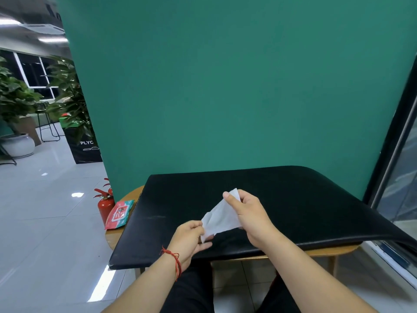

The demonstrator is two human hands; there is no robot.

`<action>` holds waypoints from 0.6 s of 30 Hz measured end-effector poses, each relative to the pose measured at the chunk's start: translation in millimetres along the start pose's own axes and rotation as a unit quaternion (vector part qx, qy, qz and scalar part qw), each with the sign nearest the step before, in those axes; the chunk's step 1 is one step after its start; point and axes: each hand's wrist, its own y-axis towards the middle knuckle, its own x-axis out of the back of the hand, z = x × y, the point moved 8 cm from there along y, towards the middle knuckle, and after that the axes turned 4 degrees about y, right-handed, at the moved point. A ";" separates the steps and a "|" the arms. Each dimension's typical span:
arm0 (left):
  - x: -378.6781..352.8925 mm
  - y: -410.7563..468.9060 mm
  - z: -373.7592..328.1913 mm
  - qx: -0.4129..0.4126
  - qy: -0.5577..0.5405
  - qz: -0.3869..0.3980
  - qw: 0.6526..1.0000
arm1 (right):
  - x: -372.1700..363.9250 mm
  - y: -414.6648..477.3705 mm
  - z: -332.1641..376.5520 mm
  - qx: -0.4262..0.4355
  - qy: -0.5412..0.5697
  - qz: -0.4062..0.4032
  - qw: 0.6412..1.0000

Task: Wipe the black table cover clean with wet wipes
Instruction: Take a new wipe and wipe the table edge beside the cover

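Right now the wipe (220, 216) hangs stretched between two pinches, the right hand (250, 216) holding its far upper corner and the left hand (190, 236) its near lower corner, its length slanting between them, directly above the black cover (282, 199), whose surface spreads beneath both hands, the left nearer its front edge.

view: single head-worn camera | faces: forward and down onto flat black table cover (293, 199) | range: near, cover fills lower frame | behind: upright teal fabric panel (225, 86)
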 end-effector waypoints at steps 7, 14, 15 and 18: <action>-8.2 24.3 36.0 0.123 -0.334 0.005 0.934 | 28.7 4.2 -18.3 0.037 -0.151 -0.035 0.987; -30.1 40.5 52.2 0.143 -0.253 0.082 0.953 | 63.9 11.1 -89.7 0.007 -0.225 -0.078 0.971; -33.8 45.4 57.2 0.147 -0.219 0.094 0.960 | 67.6 13.0 -98.7 0.000 -0.231 -0.083 0.969; -31.5 71.1 81.5 0.125 -0.097 0.046 0.986 | 82.3 21.9 -125.8 -0.022 -0.254 -0.098 0.962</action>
